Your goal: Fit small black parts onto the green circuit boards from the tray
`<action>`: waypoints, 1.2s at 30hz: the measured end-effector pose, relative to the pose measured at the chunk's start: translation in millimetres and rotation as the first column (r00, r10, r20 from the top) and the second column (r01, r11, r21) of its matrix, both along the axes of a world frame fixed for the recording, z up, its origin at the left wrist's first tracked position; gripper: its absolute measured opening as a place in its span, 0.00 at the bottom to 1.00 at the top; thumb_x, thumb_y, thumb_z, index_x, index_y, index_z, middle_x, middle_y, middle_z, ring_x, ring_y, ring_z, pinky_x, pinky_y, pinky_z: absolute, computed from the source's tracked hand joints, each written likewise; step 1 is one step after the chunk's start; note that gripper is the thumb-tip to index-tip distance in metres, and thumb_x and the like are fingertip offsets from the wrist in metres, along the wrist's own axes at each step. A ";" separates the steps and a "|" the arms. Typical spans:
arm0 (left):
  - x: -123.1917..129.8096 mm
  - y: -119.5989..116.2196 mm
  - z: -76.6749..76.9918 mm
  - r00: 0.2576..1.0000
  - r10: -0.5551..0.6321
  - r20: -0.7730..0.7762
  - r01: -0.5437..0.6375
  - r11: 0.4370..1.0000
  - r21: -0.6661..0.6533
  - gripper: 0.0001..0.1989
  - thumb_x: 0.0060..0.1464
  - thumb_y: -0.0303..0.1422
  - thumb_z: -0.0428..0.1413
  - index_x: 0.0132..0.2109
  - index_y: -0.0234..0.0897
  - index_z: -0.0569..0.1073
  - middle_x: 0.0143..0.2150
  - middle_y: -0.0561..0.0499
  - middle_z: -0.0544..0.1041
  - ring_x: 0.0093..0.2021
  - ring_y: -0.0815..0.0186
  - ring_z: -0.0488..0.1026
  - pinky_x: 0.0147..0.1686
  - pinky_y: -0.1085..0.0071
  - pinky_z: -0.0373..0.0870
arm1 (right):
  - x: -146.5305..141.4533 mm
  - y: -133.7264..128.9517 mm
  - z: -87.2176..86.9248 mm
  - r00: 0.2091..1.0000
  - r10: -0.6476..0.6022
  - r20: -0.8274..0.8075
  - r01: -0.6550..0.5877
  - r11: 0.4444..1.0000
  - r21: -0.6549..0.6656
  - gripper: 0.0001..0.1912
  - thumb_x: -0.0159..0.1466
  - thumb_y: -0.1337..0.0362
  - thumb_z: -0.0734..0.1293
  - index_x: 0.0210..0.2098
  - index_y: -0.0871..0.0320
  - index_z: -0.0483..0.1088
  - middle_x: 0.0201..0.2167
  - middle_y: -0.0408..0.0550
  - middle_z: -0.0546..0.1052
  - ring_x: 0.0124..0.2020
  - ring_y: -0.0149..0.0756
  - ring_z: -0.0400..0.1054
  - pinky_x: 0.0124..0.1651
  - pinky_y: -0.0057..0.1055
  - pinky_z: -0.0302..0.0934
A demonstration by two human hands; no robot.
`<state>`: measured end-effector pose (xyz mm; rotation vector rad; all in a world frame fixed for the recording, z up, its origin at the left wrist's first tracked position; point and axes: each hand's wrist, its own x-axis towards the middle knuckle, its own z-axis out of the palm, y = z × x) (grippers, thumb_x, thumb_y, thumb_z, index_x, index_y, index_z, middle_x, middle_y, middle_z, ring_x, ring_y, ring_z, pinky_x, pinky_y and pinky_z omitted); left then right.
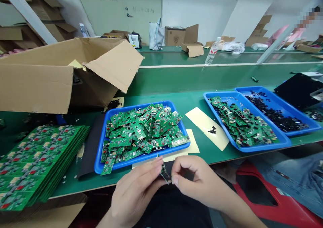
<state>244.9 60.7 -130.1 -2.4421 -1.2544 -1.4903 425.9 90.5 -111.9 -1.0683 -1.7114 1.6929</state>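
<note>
My left hand [137,189] grips a small green circuit board [164,173] by its edge, tilted nearly on its side, with dark parts along one face. Beside it my right hand [193,177] is closed in a pinch, thumb and forefinger at the board's lower right edge. Anything between those fingertips is too small or hidden to make out. Just beyond both hands sits a blue tray [99,154] heaped with loose circuit boards [148,127]. To its right, a yellow paper sheet [198,120] carries a few small black pieces [212,130].
A stack of uncut board panels [37,164] stands at left, below an open cardboard box [35,83]. Rightward are a second blue tray [262,148] of boards and a third blue tray [314,125] of black parts. A water bottle [212,51] stands behind. A red stool [285,201] is lower right.
</note>
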 end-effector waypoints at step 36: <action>15.7 -7.2 -2.0 0.985 -0.020 0.170 0.080 0.932 -0.354 0.18 0.55 0.23 0.53 0.51 0.41 0.73 0.48 0.48 0.79 0.41 0.65 0.79 0.43 0.71 0.77 | -6.5 -1.4 3.2 0.892 -0.203 0.403 -0.221 0.582 0.782 0.12 0.62 0.73 0.55 0.25 0.60 0.65 0.22 0.47 0.69 0.24 0.34 0.62 0.26 0.30 0.52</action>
